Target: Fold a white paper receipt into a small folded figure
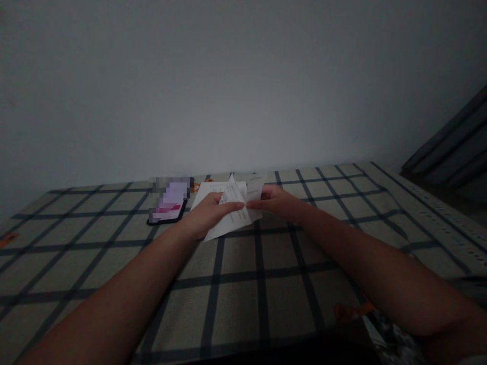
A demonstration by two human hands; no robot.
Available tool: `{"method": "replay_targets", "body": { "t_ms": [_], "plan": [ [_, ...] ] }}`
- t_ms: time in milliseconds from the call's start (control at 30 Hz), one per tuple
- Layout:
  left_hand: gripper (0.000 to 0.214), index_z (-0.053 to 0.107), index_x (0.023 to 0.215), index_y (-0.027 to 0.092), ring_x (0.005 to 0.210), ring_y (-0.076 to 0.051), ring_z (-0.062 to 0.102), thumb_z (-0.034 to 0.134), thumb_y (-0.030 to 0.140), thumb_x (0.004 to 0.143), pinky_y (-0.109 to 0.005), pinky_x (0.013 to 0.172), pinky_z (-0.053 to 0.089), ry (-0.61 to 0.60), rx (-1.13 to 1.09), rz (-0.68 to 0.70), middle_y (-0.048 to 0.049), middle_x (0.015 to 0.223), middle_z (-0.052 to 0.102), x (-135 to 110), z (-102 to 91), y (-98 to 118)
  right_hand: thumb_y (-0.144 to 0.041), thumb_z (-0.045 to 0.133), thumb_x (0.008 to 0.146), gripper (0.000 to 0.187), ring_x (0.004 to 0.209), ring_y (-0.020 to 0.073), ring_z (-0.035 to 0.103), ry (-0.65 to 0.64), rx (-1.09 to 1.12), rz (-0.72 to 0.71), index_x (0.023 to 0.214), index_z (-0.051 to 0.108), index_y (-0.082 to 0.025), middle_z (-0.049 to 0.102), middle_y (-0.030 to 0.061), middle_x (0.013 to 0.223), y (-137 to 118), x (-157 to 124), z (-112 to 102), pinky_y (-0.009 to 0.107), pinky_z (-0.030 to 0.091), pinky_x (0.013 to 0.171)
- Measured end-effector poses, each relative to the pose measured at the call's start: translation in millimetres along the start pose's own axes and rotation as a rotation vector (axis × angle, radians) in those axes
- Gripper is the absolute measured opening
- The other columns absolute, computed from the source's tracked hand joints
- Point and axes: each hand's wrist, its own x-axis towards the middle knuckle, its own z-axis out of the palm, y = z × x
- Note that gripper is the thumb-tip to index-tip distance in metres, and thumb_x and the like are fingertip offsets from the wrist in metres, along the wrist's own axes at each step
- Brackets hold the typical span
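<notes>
Pinching a printed white paper, the person's left hand and right hand sit close together above the checked cloth, thumb tips almost meeting. Each hand is narrowed on the paper, which rises on either side of a gap above the thumbs; from where I stand, I cannot tell whether it is folded or torn there. Its lower corner slants down past the left hand. Behind it, partly hidden, lies another white sheet. Dark print runs in small lines over the held paper, too fine for me to read. To the left of the sheet, a phone lies face up, its dark edge around a lit screen; the display is pale with a pink band, and blocky blurring covers any lettering. Small marks run down the cloth's right border, unreadable too. Beyond it stands a plain grey wall.
</notes>
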Motion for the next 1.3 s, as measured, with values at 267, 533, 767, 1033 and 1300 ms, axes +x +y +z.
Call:
{"method": "replay_targets", "body": {
  "t_ms": [267,533,767,1033,1300],
  "plan": [
    [0.026,0.075,0.089,0.015,0.072,-0.023,0.069,0.077,0.034,0.071,-0.034,0.069,0.051,0.032,-0.002,-0.031,-0.0123,0.088,0.076,-0.2,0.7,2.1,-0.026,0.078,0.07,0.026,0.09,0.017,0.067,0.006,0.039,0.019,0.094,0.071,-0.018,0.073,0.0053,0.101,-3.3,-0.3,1.2,0.033,0.052,0.086],
    [0.026,0.076,0.09,0.017,0.079,-0.025,0.07,0.08,0.028,0.066,-0.033,0.073,0.052,0.008,0.067,-0.027,-0.0123,0.095,0.076,1.3,-1.3,-1.8,-0.036,0.077,0.073,0.037,0.095,0.0193,0.067,-0.016,-0.062,0.004,0.104,0.071,-0.017,0.072,0.0076,0.108,2.3,0.0,-6.4,0.035,0.052,0.088],
    [0.035,0.074,0.099,0.014,0.088,-0.026,0.07,0.077,0.032,0.069,-0.037,0.083,0.052,0.033,0.09,-0.039,-0.0141,0.105,0.074,-2.0,1.6,3.1,-0.035,0.077,0.073,0.04,0.099,0.0197,0.067,-0.061,-0.056,0.001,0.107,0.07,-0.016,0.071,0.0084,0.114,1.8,0.4,-6.5,0.037,0.05,0.094],
    [0.039,0.072,0.101,0.011,0.09,-0.027,0.07,0.076,0.032,0.07,-0.039,0.086,0.052,0.051,0.035,-0.046,-0.016,0.105,0.074,-2.6,3.8,5.4,-0.032,0.077,0.071,0.025,0.091,0.0165,0.066,0.045,-0.078,-0.061,0.09,0.071,-0.017,0.073,0.005,0.099,-3.2,0.7,-1.0,0.032,0.051,0.087],
    [0.038,0.072,0.101,0.011,0.088,-0.027,0.071,0.076,0.032,0.07,-0.039,0.085,0.053,0.06,0.034,-0.04,-0.0161,0.103,0.074,-0.9,1.8,4.3,-0.029,0.077,0.07,0.029,0.084,0.0158,0.066,-0.004,-0.014,0.025,0.094,0.07,-0.015,0.072,0.0059,0.096,-1.3,1.0,-2.8,0.032,0.053,0.081]
  ]
}}
